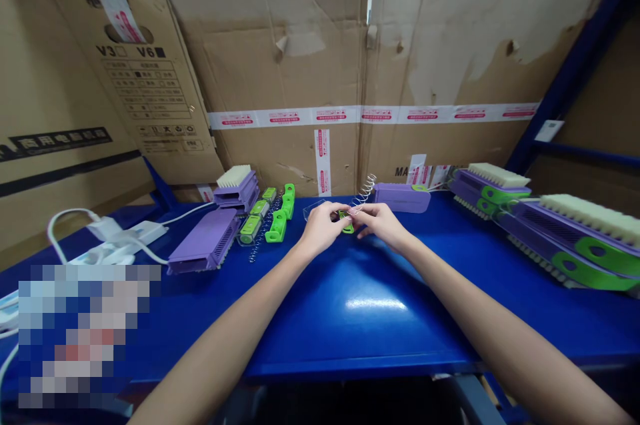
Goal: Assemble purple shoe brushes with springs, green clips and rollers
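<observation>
Over the middle of the table, my left hand (321, 230) is closed on a small green plastic piece (347, 223). My right hand (384, 226) meets it from the right, its fingers pinching a thin metal spring (368, 189) whose free coils rise up and to the right. Fingers hide where the spring and the green piece meet. A clear loop-like thing (311, 210) shows behind my left hand; I cannot tell whether it is held. Just beyond my right hand lies a purple plastic housing (404, 198) with a green tab.
Left stand purple housings (203, 241), boxy green pieces (255, 219), a loose spring (267, 225) and green end caps (281, 215). Purple brushes with pale bristles (585, 235) lie right. A white power strip (117, 245) with cables is far left. Cardboard (280, 71) walls the blue table (350, 325).
</observation>
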`<state>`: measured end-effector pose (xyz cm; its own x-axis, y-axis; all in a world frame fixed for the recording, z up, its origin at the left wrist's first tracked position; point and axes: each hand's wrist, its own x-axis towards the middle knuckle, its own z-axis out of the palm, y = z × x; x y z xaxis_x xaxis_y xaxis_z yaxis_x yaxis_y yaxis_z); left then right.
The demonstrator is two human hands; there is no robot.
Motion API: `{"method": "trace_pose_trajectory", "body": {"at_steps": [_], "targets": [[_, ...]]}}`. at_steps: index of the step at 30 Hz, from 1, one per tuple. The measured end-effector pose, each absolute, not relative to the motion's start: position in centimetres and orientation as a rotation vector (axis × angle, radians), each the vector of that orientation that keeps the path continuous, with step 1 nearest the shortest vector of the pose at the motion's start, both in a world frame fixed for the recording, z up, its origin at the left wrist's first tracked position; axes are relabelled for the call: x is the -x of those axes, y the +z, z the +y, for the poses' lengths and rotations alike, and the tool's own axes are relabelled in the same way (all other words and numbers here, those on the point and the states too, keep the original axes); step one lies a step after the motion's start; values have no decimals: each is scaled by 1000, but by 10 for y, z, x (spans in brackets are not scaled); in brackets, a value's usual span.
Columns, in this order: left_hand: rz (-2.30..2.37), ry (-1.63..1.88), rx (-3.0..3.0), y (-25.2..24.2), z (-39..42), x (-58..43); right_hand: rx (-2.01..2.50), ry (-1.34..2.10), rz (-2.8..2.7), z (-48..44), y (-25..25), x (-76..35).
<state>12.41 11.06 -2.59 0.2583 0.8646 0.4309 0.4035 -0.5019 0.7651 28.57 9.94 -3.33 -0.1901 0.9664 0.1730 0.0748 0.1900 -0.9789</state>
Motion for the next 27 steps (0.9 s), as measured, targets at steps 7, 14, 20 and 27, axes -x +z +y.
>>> {"method": "trace_pose_trajectory", "body": {"at_steps": [7,14,20,27], "targets": [[1327,1248,-2045,-22,111,-122,989,1248,-1529,92,-29,-283],[1336,1201,-2069,-25,109,-124,1021,1066,-1301,95,-26,-281],[901,981,-1308,-15,102,-127,839,1219,-1141,100,-23,-294],[747,1027,-1130,-17,107,-122,770,1277,-1183,101,-24,-296]]}}
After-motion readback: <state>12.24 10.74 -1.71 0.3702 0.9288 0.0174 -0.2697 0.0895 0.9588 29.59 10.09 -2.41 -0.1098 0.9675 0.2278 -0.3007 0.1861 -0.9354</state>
